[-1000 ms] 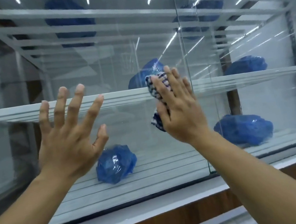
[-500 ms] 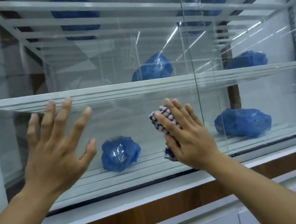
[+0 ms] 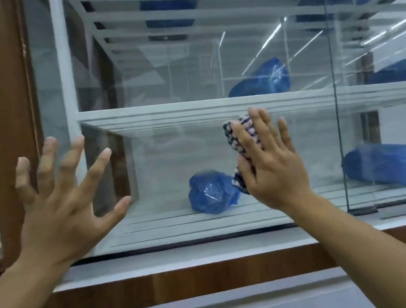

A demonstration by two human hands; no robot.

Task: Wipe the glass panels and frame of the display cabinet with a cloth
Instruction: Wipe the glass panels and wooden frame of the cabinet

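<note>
Presently judged partway through, no further. Found the cloth (image 3: 236, 135) pressed flat against the front glass panel (image 3: 171, 158) at centre frame, just under the middle shelf (image 3: 164, 114); taken as a wiping pass in hand on this pane. Cannot confirm any cleaned stretches: no smears, streaks or wet marks legible, only reflections of ceiling lights at upper right. Assessed as outstanding: the adjoining pane (image 3: 388, 113) past the vertical seam at right of frame, the upper tier, and the white frame (image 3: 63, 56) at upper left, none of it under cloth contact here.

Noted on the right hand (image 3: 275, 166): fingers (image 3: 260, 124) straight and slightly spread, laid over the cloth and pushing it onto the glass rather than curling round it. Seen protruding above the fingertips and beside the heel of the hand: bunched dark-and-white patterned fabric, with a strip showing between two fingers.

Noted on the left hand (image 3: 64, 201), lower left of frame: fingers (image 3: 48, 163) splayed wide, holding nothing. Cannot tell contact with the glass from a hover just off it; read as a possible brace near the white corner post.

Logged inside, behind the glass: blue wrapped bundles (image 3: 210, 195) on the lower and middle shelves, out of reach of either hand.
</note>
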